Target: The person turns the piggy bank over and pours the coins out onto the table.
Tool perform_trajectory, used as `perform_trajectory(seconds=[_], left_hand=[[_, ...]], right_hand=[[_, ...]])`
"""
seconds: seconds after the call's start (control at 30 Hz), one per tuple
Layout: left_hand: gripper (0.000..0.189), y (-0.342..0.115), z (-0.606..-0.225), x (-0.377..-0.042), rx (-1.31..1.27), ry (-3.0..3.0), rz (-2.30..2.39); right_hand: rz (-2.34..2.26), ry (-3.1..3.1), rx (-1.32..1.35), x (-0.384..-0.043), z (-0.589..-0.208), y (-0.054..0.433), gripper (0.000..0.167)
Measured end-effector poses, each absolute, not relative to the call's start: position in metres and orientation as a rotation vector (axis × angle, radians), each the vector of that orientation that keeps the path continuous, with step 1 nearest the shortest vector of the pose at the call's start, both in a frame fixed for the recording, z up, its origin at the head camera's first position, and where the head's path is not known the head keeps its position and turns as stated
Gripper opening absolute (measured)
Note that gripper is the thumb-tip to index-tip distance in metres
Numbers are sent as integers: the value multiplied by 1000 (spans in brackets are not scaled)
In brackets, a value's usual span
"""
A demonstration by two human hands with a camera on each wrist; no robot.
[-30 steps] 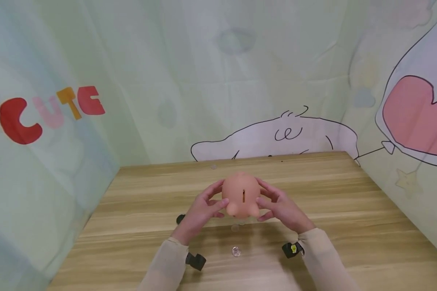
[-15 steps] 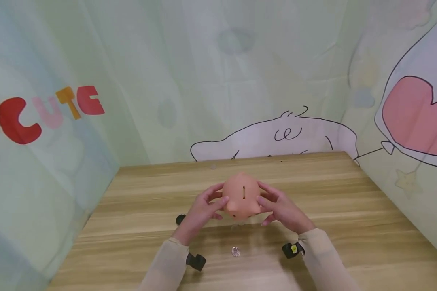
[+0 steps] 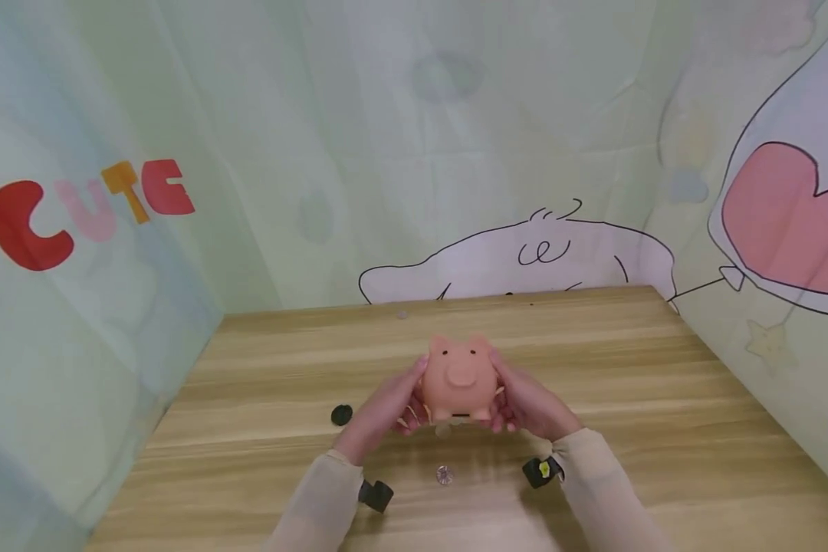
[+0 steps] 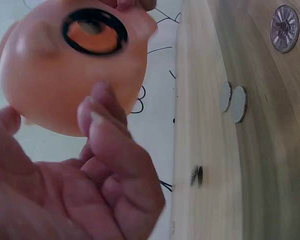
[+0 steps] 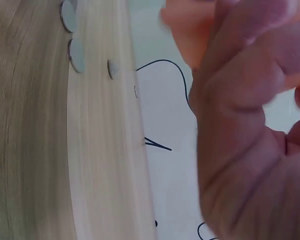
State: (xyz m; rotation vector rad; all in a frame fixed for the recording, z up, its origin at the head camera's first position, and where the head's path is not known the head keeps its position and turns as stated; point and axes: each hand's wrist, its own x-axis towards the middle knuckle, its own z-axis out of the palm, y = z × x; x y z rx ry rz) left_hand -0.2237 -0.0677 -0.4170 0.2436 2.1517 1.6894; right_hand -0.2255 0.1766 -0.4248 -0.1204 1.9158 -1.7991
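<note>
Both hands hold a pink piggy bank (image 3: 460, 379) up over the table, its snout facing the head camera. My left hand (image 3: 392, 400) grips one side of it and my right hand (image 3: 533, 400) the other. In the left wrist view a round, black-rimmed hole (image 4: 66, 31) shows in its underside, with something greyish just inside. Below the bank lies a pale coin (image 3: 443, 432), partly beside another under the bank's feet. Nearer me is a shiny silver coin (image 3: 445, 475). The bank's top slot is turned out of sight.
A round black disc (image 3: 341, 415), like a stopper, lies left of the hands on the wooden table (image 3: 262, 368). Another coin (image 3: 402, 315) is near the table's back edge. A printed cloth (image 3: 317, 153) hangs behind and at both sides.
The piggy bank has been tipped so that its face has swung up towards the head camera and its slot has turned away. Both hands have rotated with it, staying at its sides.
</note>
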Motion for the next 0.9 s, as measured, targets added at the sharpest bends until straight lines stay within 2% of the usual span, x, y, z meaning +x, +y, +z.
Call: perform_trajectory(seconds=[0.2,0.43,0.6,0.9], left_hand=[[93,-63,-416,-220,183,2227,1570],[94,-63,-415,-217,182,2222,1579],[87,-67,-415,-215,210,2200,1608],[62,-72,-414,-218,328,2056,1797]], right_hand=[[-1703,1972,-47,-221,-424,170,90],[-1740,1973,-49,-218,-423,170,85],[-1786,1936,-79,-217,-425,172,80],[-1918,1979,-240,-221,-424,180,68]])
